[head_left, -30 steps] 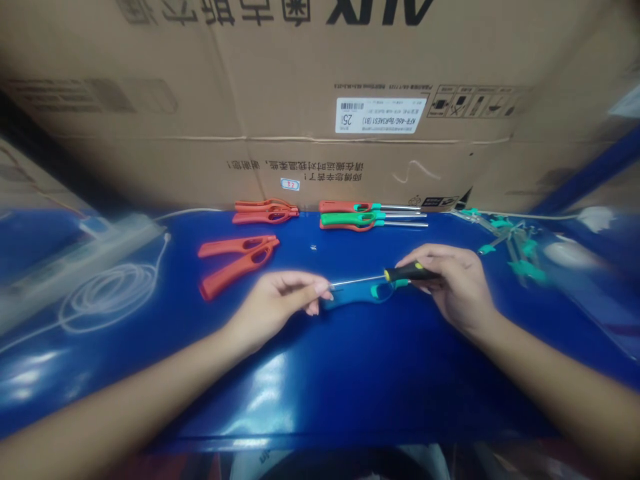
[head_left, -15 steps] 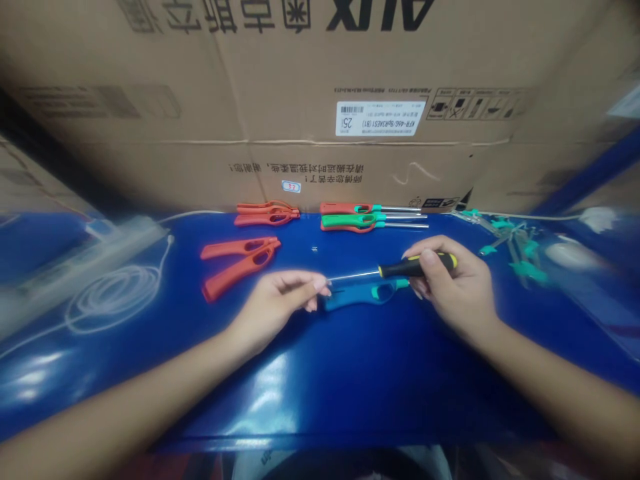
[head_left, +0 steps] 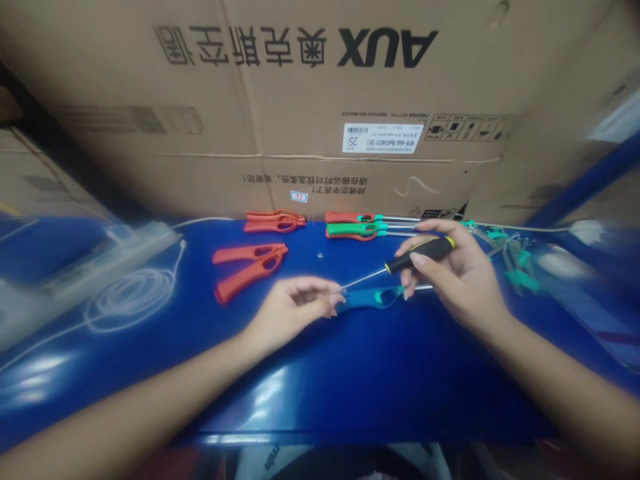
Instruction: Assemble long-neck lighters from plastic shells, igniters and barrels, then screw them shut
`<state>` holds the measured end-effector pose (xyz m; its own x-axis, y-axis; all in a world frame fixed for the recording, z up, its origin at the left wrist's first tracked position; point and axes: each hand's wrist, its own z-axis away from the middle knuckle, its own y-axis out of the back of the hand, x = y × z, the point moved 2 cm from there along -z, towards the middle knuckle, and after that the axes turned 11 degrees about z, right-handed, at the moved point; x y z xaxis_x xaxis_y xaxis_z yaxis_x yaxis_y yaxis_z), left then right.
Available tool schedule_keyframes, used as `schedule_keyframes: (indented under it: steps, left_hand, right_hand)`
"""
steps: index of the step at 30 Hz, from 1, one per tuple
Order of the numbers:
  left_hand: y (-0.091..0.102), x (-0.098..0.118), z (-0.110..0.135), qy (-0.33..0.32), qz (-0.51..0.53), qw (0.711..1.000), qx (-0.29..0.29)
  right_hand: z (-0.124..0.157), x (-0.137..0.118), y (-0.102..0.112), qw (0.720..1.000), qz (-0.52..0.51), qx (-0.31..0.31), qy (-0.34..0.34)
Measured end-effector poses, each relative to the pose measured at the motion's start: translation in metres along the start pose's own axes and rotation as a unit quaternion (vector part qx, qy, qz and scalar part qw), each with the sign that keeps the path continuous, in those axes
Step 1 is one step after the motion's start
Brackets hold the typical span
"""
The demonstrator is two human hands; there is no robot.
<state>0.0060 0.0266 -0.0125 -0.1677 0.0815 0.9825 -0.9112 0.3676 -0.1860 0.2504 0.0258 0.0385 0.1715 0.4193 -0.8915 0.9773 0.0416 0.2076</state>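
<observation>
A blue lighter body (head_left: pixel 373 297) with a metal nozzle lies on the blue table (head_left: pixel 350 373) between my hands. My right hand (head_left: pixel 457 273) is closed round a black and yellow screwdriver (head_left: pixel 419 253), whose thin shaft slants down left with its tip at the lighter's left end. My left hand (head_left: pixel 300 305) pinches that left end of the blue lighter, fingertips meeting close to the screwdriver tip. Whether a screw sits under the tip is too small to tell.
Orange lighter shell halves (head_left: pixel 247 265) and another orange pair (head_left: pixel 274 221) lie to the back left. Assembled orange and green lighters (head_left: pixel 367 227) sit against a big cardboard box (head_left: pixel 320 107). Teal and metal parts (head_left: pixel 510 257) lie right; a white coiled cable (head_left: pixel 127 297) lies left.
My right hand has lifted and tilted the screwdriver handle upward, so the shaft now slants down to the lighter's left end. My left hand stays pinched there. The view shifted down slightly.
</observation>
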Motion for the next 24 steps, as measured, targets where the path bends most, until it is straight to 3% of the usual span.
schedule_keyframes:
  steps: [6,12,17,24]
  left_hand:
    - [0.004,0.003,0.001,-0.106,-0.165,0.981,0.002]
    - [0.007,-0.006,-0.002,-0.123,-0.315,0.94,-0.043]
    - [0.002,-0.013,-0.002,-0.149,-0.323,0.932,-0.071]
    - [-0.007,-0.016,0.004,-0.173,-0.338,0.918,-0.109]
  right_hand:
    - [-0.011,-0.019,-0.002,0.998,0.063,0.013,0.005]
    - [-0.015,-0.025,-0.021,0.986,0.141,0.043,0.077]
    - [-0.005,-0.013,-0.035,0.969,0.199,0.038,0.141]
    - [0.01,-0.006,-0.032,0.95,0.24,0.037,0.196]
